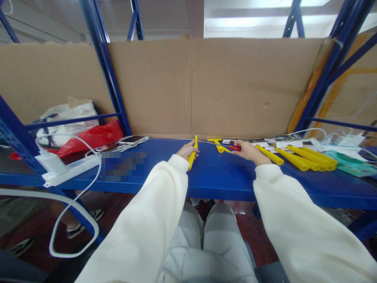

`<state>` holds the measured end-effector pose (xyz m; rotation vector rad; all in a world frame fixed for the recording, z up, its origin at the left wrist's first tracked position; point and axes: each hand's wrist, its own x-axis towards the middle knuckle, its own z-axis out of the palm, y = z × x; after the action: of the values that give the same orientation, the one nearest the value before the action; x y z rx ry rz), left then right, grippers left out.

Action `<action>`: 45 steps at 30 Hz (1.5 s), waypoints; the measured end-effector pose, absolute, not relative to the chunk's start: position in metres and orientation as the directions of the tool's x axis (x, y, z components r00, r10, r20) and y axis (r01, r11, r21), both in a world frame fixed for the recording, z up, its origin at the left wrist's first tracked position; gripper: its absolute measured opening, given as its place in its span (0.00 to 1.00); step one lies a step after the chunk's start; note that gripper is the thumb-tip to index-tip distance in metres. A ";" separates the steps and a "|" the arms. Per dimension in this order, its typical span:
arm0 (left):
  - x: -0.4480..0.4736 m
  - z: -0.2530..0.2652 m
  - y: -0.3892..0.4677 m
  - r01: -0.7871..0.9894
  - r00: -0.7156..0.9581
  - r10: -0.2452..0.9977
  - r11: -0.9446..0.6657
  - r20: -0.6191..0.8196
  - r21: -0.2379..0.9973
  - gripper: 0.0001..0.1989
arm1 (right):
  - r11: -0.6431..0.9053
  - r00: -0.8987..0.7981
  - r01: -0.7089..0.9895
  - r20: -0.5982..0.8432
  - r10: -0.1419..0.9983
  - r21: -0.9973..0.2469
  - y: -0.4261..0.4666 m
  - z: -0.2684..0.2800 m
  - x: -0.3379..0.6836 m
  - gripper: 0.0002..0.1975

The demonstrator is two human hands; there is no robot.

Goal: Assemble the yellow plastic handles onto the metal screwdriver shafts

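Left hand (pixel 188 151) grip pinched a tilted yellow tapered tube (pixel 192 159); right hand (pixel 249 151) grip clasped a red-handled screwdriver (pixel 235 148), shaft toward tube. More yellow tubes (pixel 309 157) lay right.

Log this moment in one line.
left hand: holds yellow piece | right hand: holds red-handled tool | shaft: toward yellow piece

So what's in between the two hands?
In the head view, the thin shaft of the red-handled tool stretches from the right hand toward the left hand. Yellow pieces also sit between them, on the blue surface.
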<state>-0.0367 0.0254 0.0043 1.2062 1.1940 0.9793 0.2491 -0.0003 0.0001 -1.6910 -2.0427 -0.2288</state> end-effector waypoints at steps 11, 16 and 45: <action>-0.036 0.005 0.022 0.077 0.155 0.980 0.114 -0.125 0.990 0.38 | 0.231 -0.116 0.955 0.482 0.868 -0.187 -0.006 0.002 0.248 0.09; -0.035 0.007 0.021 0.084 0.154 0.978 0.128 -0.139 0.988 0.38 | 0.245 -0.140 0.950 0.440 0.887 -0.191 -0.007 0.003 0.247 0.09; -0.031 0.006 0.022 -0.054 -0.048 0.998 0.035 -0.038 0.998 0.39 | 0.158 -0.114 0.977 0.270 0.956 -0.146 0.006 -0.002 0.250 0.09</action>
<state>-0.0308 0.0222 0.0058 1.1196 1.2230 1.2428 0.2504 0.0061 -0.0023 -1.8600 -2.1407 -0.0976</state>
